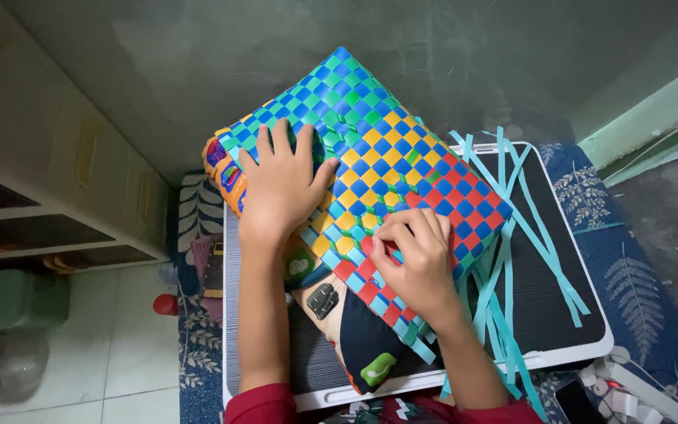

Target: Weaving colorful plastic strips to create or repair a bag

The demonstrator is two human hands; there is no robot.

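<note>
A woven mat [370,149] of plastic strips, checked in blue with green, yellow and red bands, lies tilted over a small dark table [543,314] with a white rim. My left hand [280,184] rests flat on the mat's left part, fingers spread. My right hand [416,263] pinches at the red and blue weave near the mat's lower edge. Loose teal strips [504,275] trail from the mat's right side across the table. A colourful cushion [355,330] lies under the mat.
A grey wall [198,55] stands behind the table. A pale cabinet [49,157] with open shelves is at the left. A blue leaf-patterned rug [653,298] covers the floor. A white power strip [621,385] sits at the bottom right.
</note>
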